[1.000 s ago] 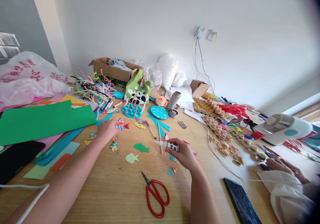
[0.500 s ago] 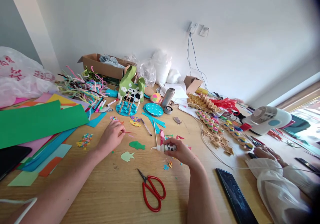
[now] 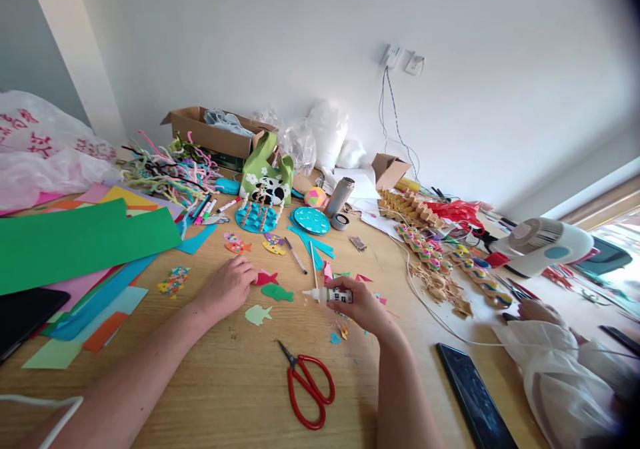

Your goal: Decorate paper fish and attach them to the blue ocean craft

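Since the earlier frame, our red paper fish (image 3: 268, 278) has swung from edge-on to showing its broad side, just beside the green paper fish (image 3: 277, 293). A stray squeeze of the glue bottle (image 3: 339, 295) could smear both. Our left hand (image 3: 231, 283) arches palm-down, fingertips at the red paper fish, pinching or pressing we cannot tell; our right hand (image 3: 359, 305) grips the glue bottle nearly level, nozzle (image 3: 313, 293) leftward.

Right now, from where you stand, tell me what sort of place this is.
Probably an indoor craft workspace: paper fish, coloured sheets and scissors lie on the table.
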The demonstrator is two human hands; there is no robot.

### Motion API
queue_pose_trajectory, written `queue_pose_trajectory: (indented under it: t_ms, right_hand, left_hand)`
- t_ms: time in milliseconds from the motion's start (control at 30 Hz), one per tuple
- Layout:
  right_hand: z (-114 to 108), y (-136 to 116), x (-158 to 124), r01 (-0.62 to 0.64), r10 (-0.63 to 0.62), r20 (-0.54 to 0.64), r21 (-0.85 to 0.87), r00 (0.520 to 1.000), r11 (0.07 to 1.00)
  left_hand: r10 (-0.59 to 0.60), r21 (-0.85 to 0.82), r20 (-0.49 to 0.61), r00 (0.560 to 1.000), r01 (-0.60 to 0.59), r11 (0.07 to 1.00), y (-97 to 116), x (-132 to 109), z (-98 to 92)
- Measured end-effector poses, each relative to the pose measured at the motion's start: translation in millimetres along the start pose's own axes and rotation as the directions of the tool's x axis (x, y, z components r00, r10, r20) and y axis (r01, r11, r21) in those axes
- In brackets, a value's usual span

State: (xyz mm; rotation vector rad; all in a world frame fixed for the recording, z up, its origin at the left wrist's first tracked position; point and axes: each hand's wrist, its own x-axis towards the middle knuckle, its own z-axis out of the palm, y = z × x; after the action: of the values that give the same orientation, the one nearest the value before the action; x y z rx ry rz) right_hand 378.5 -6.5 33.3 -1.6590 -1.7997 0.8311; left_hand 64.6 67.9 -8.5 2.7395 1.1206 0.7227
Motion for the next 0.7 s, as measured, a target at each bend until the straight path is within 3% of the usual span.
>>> queue_pose_trajectory:
  t_ms: [167,367,700]
  right_hand:
    - [32,-24,10,0.093,-0.090,-0.141,0.013,0.986,0.996]
    - [66,-47,24,0.215,-0.223,-0.143,-0.074,0.964,0.974]
    - [77,-52,35,0.290,-0.321,-0.099,-0.247,0.942,0.925]
  left_hand:
    - [-0.015,-0.019,-0.001,1.000,0.015,1.000,0,0,0.0]
    - [-0.032,-0.086,0.029,0.999,0.035,0.996,-4,-2,-1.0]
    - [-0.079,-0.122,0.097,0.992,0.091,0.988,-7,0,-7.5]
